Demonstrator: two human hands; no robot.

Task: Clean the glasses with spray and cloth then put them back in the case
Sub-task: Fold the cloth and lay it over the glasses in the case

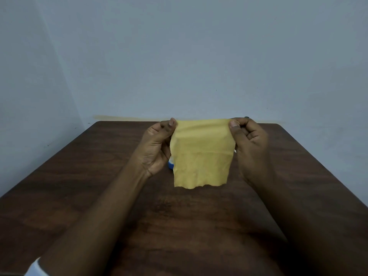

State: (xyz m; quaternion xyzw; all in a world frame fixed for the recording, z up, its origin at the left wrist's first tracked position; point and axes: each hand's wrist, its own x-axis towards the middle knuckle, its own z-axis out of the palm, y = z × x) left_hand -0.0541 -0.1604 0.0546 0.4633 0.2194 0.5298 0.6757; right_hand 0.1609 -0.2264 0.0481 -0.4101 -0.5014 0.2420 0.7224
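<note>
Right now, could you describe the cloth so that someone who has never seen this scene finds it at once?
Look above the middle of the dark wooden table. There the left hand and right hand each pinch a top corner of the cloth, which hangs flat. It is the only yellow thing, with zigzag-cut edges.

cloth [202,156]: yellow, zigzag-edged, held up spread, hanging above table | left hand [157,148]: pinches top left corner | right hand [249,144]: pinches top right corner | blue object [170,164]: mostly hidden behind cloth | table [89,176]: dark wood, against wall [179,56]
</note>
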